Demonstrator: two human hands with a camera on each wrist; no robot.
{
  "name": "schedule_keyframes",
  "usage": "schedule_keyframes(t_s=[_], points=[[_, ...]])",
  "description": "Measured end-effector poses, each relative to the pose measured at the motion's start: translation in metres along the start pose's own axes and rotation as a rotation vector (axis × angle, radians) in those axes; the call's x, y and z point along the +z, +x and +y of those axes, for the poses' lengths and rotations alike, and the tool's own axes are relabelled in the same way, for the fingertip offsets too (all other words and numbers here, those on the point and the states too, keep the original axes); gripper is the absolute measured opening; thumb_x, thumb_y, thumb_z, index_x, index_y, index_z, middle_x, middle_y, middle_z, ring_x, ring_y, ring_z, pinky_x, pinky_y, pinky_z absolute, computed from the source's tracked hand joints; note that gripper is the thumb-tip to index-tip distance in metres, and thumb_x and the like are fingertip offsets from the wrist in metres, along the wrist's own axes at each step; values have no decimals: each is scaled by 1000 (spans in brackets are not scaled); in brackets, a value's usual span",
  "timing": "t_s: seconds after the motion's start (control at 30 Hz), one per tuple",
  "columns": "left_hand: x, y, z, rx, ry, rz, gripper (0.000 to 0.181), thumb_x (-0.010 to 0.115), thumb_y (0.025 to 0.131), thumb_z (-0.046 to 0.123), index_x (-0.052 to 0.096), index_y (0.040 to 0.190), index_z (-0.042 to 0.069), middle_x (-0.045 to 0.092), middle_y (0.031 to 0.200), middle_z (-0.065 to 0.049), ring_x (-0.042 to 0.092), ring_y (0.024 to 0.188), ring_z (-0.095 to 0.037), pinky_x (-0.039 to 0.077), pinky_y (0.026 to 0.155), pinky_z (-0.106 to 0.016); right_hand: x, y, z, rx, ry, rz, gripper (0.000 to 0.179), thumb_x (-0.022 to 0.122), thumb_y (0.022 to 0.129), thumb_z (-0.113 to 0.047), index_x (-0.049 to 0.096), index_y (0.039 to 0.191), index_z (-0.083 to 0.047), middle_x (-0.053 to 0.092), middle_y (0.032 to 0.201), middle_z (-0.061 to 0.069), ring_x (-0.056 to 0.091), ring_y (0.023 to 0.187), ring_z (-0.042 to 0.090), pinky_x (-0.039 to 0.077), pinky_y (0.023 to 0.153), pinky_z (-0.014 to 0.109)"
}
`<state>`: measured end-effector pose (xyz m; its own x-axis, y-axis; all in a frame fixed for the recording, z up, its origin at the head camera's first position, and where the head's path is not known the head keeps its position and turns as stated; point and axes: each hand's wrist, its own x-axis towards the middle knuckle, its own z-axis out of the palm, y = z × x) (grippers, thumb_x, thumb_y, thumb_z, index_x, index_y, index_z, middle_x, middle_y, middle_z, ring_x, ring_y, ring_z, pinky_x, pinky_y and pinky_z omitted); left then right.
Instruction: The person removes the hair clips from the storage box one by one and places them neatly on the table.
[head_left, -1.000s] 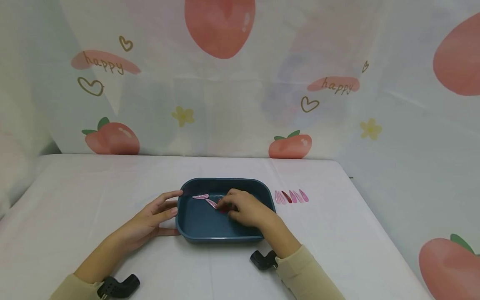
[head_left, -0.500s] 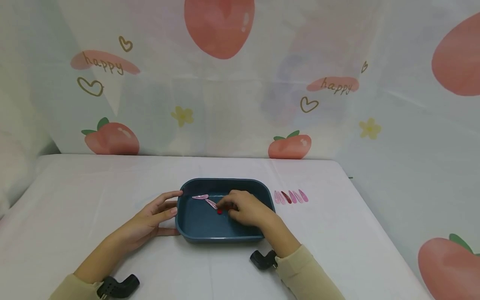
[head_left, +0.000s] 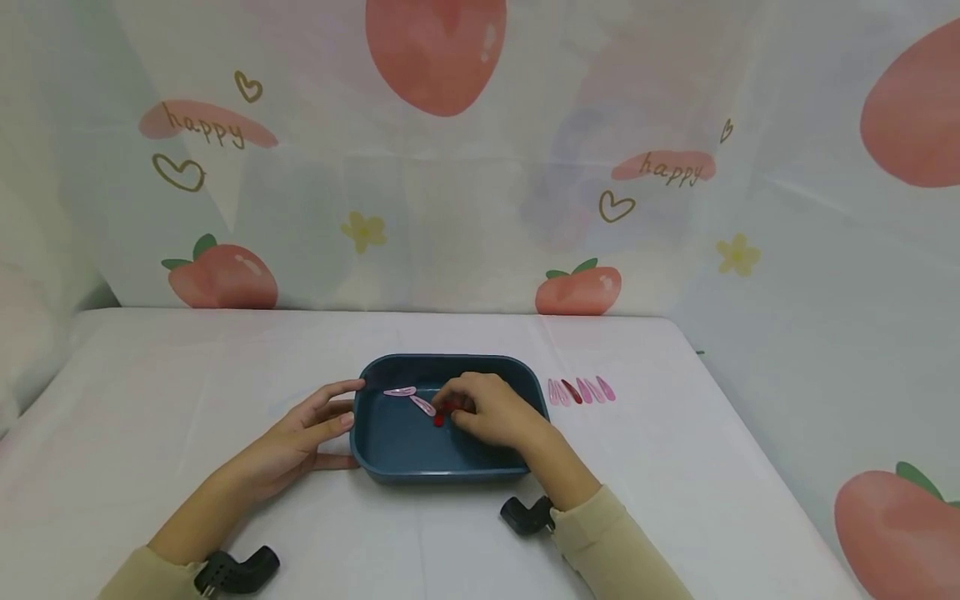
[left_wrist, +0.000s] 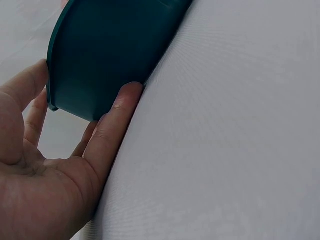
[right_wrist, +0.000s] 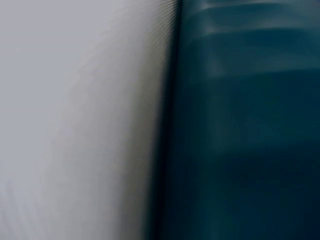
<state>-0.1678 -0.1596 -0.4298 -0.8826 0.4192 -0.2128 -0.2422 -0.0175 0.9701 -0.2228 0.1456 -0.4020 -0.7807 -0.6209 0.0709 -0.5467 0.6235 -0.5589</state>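
Note:
A dark teal tray (head_left: 397,454) stands on the white-covered table. My left hand (head_left: 300,437) rests against its left side with fingers spread; in the left wrist view the fingertips of this left hand (left_wrist: 60,185) touch the tray wall (left_wrist: 100,65). My right hand (head_left: 491,408) reaches into the tray, its fingers bent over small red pieces (head_left: 438,421). Whether it pinches one is hidden. Left of those fingers lie two pink snap hair clips (head_left: 400,392). The right wrist view shows only the tray's outer wall (right_wrist: 240,115), not the hand.
Right of the tray, several pink hair clips (head_left: 592,390) and one dark red hair clip (head_left: 572,392) lie in a row on the table (head_left: 300,342). A patterned cloth (head_left: 465,208) hangs behind the table.
My right hand has shifted and lifted slightly, and more of the red pieces beneath its fingers now shows. The left hand stays against the tray; the hair clips lie as before.

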Motion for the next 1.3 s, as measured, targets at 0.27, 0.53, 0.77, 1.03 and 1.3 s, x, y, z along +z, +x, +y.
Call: schedule_keyframes(t_s=[0.27,0.53,0.77,1.03,1.3], points=[[0,1,0,-2,-12,3,57,56,103,23,31,154,25,24,158,-19,37,138,-44,55,91,-56,-1,1,0,19,65,62,21,70,91,-8,75,109,-18,61,80,-9,53,67,8,47,58,23],[0,1,1,-6,-12,10,57,56,103,24,31,155,24,23,159,-19,36,139,-45,55,91,-56,-3,1,-3,58,54,87,19,70,91,-10,74,109,-17,59,79,-7,52,67,10,46,57,23],[0,1,0,-4,-8,5,57,56,104,23,31,155,25,23,159,-19,36,139,-45,55,91,-56,-3,1,-3,61,44,101,16,71,90,-11,74,104,-17,59,78,-7,53,68,10,47,59,23],[0,1,0,-6,-4,6,56,56,103,24,32,154,26,23,159,-19,36,139,-45,55,91,-55,-3,2,-2,73,65,102,14,68,92,-14,75,104,-17,55,69,-7,51,61,10,42,53,22],[0,1,0,-12,-1,18,55,57,103,24,33,153,27,24,159,-19,38,138,-45,55,91,-55,-2,2,0,33,74,107,24,56,99,-13,73,117,-17,62,78,-5,51,67,10,44,59,23]])
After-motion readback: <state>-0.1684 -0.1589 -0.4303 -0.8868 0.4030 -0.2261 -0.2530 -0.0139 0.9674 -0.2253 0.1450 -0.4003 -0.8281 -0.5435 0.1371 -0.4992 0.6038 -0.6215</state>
